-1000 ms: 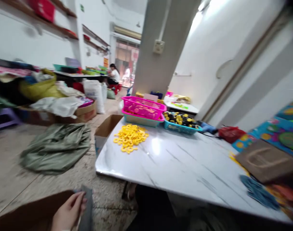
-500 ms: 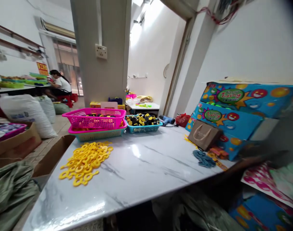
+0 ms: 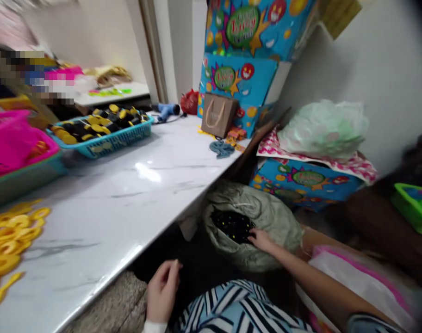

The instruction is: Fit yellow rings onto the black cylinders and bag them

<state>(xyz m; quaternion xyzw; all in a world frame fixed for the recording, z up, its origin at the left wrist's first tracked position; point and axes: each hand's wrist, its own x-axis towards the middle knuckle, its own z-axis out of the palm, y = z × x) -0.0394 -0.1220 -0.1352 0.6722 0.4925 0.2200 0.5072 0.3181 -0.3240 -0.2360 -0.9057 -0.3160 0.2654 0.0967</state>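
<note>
My right hand [image 3: 261,239] reaches into the mouth of a grey-green woven sack [image 3: 276,217] on the floor, right of the table. Its fingers are slightly apart, the tips at small black pieces [image 3: 232,225] with coloured specks inside the sack. I see nothing held in it, though blur softens the fingertips. By the table's front edge, above my lap, my left hand [image 3: 163,289] is loosely closed, thumb against the curled fingers, and no object shows in it. Yellow plastic ring-shaped pieces [image 3: 9,240] lie piled at the table's left.
On the marble-patterned table [image 3: 127,199] stand a blue basket [image 3: 117,138] of black-and-yellow pieces and pink baskets [image 3: 9,143]. A blue tool [image 3: 167,110], a brown paper bag [image 3: 218,115] and blue cartons [image 3: 238,78] are behind. A plastic bag [image 3: 322,129] tops another carton [image 3: 301,180].
The view has swung right and down. Both my hands have come into sight, the right one at the sack. The baskets and yellow pile now appear farther left.
</note>
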